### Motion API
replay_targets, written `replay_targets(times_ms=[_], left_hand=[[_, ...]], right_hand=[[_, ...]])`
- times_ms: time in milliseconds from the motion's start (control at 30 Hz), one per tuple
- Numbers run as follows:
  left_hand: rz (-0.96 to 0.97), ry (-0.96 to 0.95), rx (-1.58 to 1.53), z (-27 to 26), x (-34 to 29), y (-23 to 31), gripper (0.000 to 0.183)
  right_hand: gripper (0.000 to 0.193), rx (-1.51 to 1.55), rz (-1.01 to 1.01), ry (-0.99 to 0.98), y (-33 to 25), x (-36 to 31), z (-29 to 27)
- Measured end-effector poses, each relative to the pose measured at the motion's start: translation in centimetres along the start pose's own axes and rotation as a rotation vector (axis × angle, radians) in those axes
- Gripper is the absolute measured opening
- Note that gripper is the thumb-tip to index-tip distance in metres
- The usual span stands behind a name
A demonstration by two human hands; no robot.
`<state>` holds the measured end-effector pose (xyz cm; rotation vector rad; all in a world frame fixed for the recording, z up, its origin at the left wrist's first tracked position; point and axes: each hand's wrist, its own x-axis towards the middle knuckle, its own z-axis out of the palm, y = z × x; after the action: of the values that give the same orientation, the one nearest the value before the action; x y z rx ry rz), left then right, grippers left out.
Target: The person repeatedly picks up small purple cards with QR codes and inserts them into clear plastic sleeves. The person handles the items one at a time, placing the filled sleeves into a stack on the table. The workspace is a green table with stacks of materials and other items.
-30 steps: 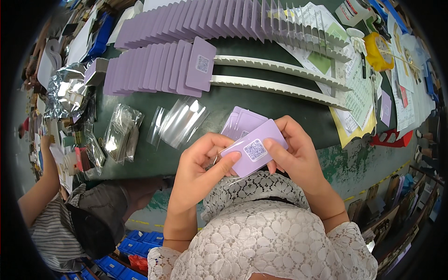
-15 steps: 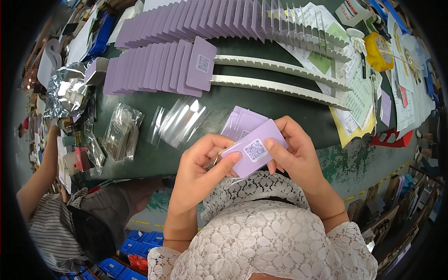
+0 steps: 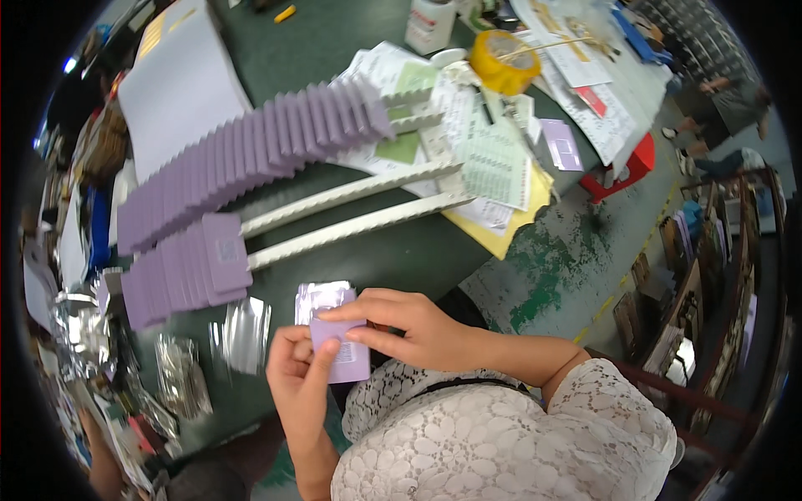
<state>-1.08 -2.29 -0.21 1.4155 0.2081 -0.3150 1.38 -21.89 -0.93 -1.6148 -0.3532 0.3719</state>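
Observation:
A light purple card [image 3: 356, 367] with a printed square code is held low over the table's front edge. My left hand [image 3: 294, 371] pinches it along its left side, thumb on top. From the right, my right hand [image 3: 418, 330] is closed at the card's upper end, its fingers laid across that edge. Just beyond the hands lie more purple cards [image 3: 314, 294] under shiny clear film. Clear plastic sleeves [image 3: 247, 336] lie on the table left of my left hand. Whether the held card is inside a sleeve is not clear.
Purple cards [image 3: 225, 250] lean in a row at the left of pale notched rails [image 3: 359, 230]; a longer row [image 3: 242, 154] stands behind. Bagged dark cards [image 3: 182, 376] lie left. Papers [image 3: 493, 167], yellow tape [image 3: 505, 63] and a white bottle [image 3: 430, 25] are at the back right.
The view has turned toward the right, so the table's things appear shifted left. My right hand has moved from the card's right side to its upper end. The card now stands more upright in view.

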Motion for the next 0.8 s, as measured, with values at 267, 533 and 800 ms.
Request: replay_targets(times_ms=[267,533,800], left_hand=[[0.091,-0.001,0.265,-0.8,1.0,1.0,0.016],[0.102,0.199,0.28,-4.8,0.1,1.2,0.015],[0.378,0.648,1.014,-9.6,0.0,1.5,0.015]], right_hand=[[0.021,-0.305,-0.041,0.8,0.2,-5.5,-19.6],[0.035,-0.705,0.157,0.719,4.2,-7.3,-33.7],[0.027,-0.841,-0.093,0.592,-1.4,0.7,-19.3]])
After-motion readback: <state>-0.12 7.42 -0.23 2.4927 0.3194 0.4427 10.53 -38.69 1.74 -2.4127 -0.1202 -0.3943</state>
